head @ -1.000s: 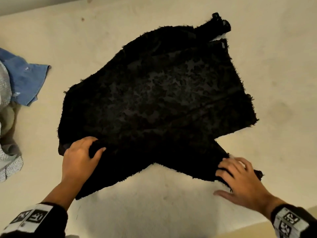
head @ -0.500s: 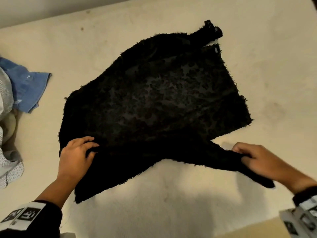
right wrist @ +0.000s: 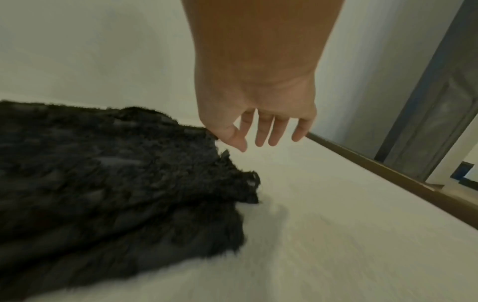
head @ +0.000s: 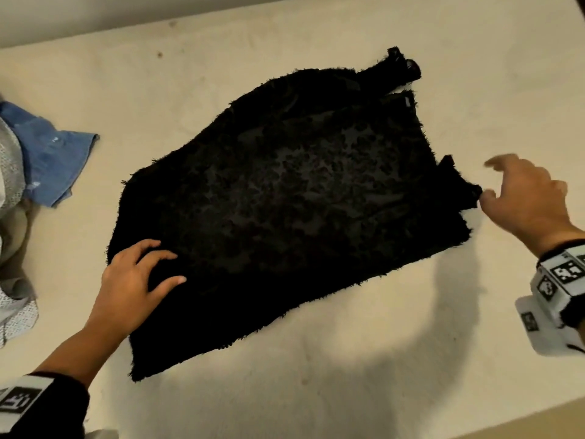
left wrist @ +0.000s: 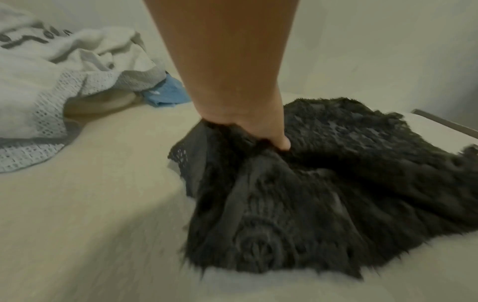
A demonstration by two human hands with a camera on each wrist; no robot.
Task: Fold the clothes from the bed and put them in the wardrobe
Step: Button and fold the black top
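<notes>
A black fuzzy garment (head: 294,201) lies spread on the cream bed sheet (head: 348,359). One sleeve (head: 456,185) is folded up along its right side, and another sleeve end (head: 402,64) pokes out at the far corner. My left hand (head: 172,268) presses on the near left corner with fingers spread. In the left wrist view the left hand (left wrist: 258,130) has its fingertips sunk in the black garment (left wrist: 336,173). My right hand (head: 487,180) hovers just right of the folded sleeve, fingers loose and holding nothing. In the right wrist view the right hand (right wrist: 252,143) hangs above the garment's edge (right wrist: 232,173).
A pile of clothes sits at the bed's left: a blue denim piece (head: 53,160) and white and grey garments (head: 12,248). A wall runs along the far side. The wooden bed edge (right wrist: 388,169) and a dark door frame (right wrist: 426,102) are to the right.
My right hand carried the near sleeve up and over to the garment's right side and let it go. The left hand stayed on the near left corner.
</notes>
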